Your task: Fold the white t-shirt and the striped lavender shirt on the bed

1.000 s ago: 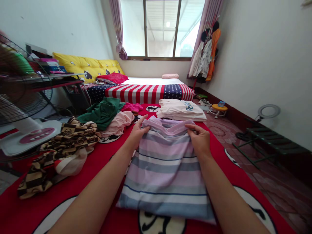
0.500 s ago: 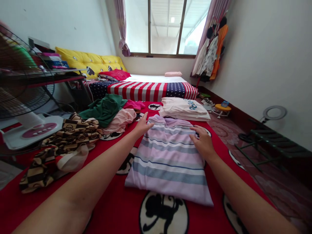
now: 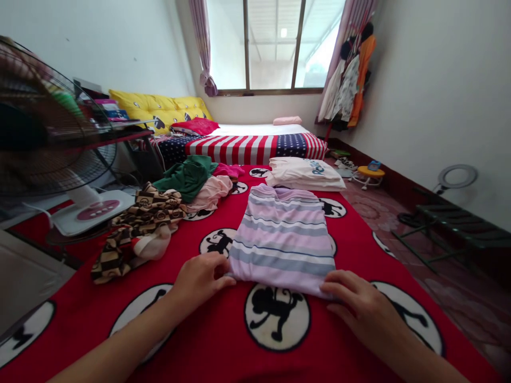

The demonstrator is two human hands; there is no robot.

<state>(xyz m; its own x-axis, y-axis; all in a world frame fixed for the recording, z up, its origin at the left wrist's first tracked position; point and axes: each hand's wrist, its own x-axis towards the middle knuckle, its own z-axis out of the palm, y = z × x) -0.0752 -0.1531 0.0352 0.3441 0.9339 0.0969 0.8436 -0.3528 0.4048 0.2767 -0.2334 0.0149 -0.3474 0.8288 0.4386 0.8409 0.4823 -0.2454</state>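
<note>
A folded lilac shirt with grey-blue stripes (image 3: 282,239) lies flat in the middle of a red blanket (image 3: 223,340) printed with black-and-white monkey circles. My left hand (image 3: 202,282) touches the shirt's near left corner, fingers curled, with no clear grip. My right hand (image 3: 359,303) rests on the blanket, its fingertips against the near right corner. Beyond the shirt lies a folded white T-shirt with blue lettering (image 3: 305,174). To its left are a green garment (image 3: 187,178), a pale pink garment (image 3: 209,192) and a brown checked garment (image 3: 139,234).
An electric fan (image 3: 51,127) stands at the left beside the blanket. Behind the blanket is a bed with a flag-patterned cover (image 3: 243,149). On the tiled floor at the right stand a yellow stool (image 3: 370,172) and a green rack (image 3: 451,226).
Both hands have moved from the far end of the striped shirt to its near edge. The shirt now looks shorter and flatter, and the view has tilted slightly upward.
</note>
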